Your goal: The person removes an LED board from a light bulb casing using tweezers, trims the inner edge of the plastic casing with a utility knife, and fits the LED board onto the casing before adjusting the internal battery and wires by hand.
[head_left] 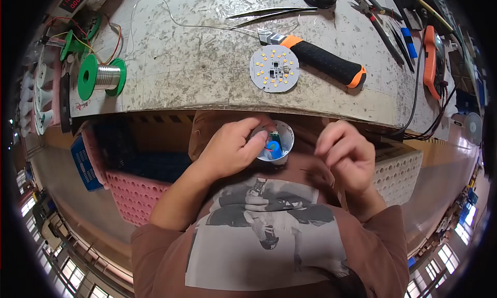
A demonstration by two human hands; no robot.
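Observation:
A white round cup-like housing (290,137) sits over my lap, just below the table's front edge. Inside it show a blue cylindrical part (274,150), a small green circuit board (274,136) and a bit of red wire. My left hand (239,147) is closed on the left rim of the housing, with fingertips reaching over its opening. To the right of the housing and apart from it, my right hand (348,152) is raised with its fingers curled; whether anything is between the fingertips is blurred. A round LED board (274,68) lies on the table above the housing.
On the table (181,80) are an orange-black handled tool (326,62), black tweezers (274,13), a solder spool (107,77), pliers (370,10) and an orange meter (430,62). A pink basket (137,194) stands below left, a white basket (401,176) below right.

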